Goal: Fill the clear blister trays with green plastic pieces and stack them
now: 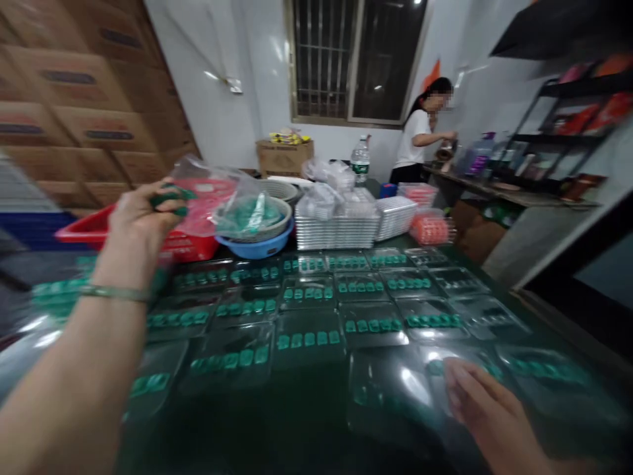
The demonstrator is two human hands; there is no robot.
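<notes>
My left hand (146, 214) is raised at the left, above the near side of a red basket (89, 227). Its fingers are curled around small green pieces (173, 194), blurred at the edges. Low on the right, my right hand (482, 402) hovers over clear plastic trays, thumb and fingers pressed together; what they pinch, if anything, I cannot make out. Below and between both hands lie rows of clear trays (306, 323), many with a line of green pieces (309, 339) across them. Motion smears the nearest trays.
A blue basin (257, 249) with a bagged green load stands behind the trays. Beside it are stacked clear trays (336, 231), a water bottle (361, 161) and red-orange packs (430, 227). Cartons (93, 92) rise at left. A person (420, 132) stands at a far counter.
</notes>
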